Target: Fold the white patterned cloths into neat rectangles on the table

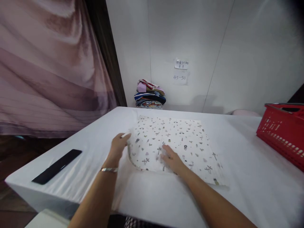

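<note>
two hands on a patterned white cloth [180, 139] spread over the white table [237, 177].

the cloth lies flat near the table's middle, roughly square, dotted with small grey and black motifs. the left hand [118, 146] pinches its lifted left edge; the right hand [172, 160] presses open, palm down, on its near part. a red basket [282, 133] stands well apart at right, a black phone [57, 166] at left.

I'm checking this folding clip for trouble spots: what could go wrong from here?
The left hand grips only the edge of the patterned cloth, so that edge may slip free or bunch up. The right hand presses flat on the cloth and could drag it askew. The black flat object lies near the table edge and might get knocked off.
</note>
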Demonstrator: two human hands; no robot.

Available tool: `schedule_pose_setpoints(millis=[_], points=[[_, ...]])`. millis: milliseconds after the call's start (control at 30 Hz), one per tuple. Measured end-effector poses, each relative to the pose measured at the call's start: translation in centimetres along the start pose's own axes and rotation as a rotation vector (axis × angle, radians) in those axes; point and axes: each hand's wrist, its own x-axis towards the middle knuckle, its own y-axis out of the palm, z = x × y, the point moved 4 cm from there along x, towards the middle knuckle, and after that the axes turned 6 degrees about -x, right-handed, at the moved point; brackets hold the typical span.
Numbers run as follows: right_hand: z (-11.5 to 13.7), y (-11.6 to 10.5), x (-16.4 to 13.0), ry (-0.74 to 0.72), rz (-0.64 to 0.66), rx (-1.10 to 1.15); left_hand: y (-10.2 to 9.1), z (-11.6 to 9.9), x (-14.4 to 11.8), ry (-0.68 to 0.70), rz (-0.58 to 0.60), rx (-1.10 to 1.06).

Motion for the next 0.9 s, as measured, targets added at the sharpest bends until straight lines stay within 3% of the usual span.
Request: schedule_pose_setpoints(millis=[67,167,267,333,433,533,667,900], points=[[-0.5,-2.3,0.5,0.064,-0.141,0.414,5.5,-3.3,-2.2,0.157,0.081,0.148],[-2.2,-6.8,0.8,0.147,-0.273,0.899,14.9,-6.0,-8.6,0.393,0.361,0.365],[-4.7,-11.5,0.0,0.228,-0.305,1.056,21.8,-4.9,-16.0,0.601,0.688,0.554],[-6.3,-13.8,-0.7,0.261,-0.311,1.049,24.0,-2.8,-19.6,0.692,0.83,0.637],[-7.9,-15.0,-1.2,0.33,-0.29,0.974,24.7,0.6,-21.9,0.736,0.902,0.74],[-8.6,-14.8,-0.9,0.407,-0.36,0.768,24.3,2.2,-22.3,0.82,0.893,0.728],[-8.5,-14.0,-0.1,0.462,-0.349,0.499,23.6,1.9,-22.4,0.868,0.895,0.632],[-8.7,-13.3,0.5,0.42,-0.338,0.397,22.2,1.4,-22.0,0.834,0.89,0.513]])
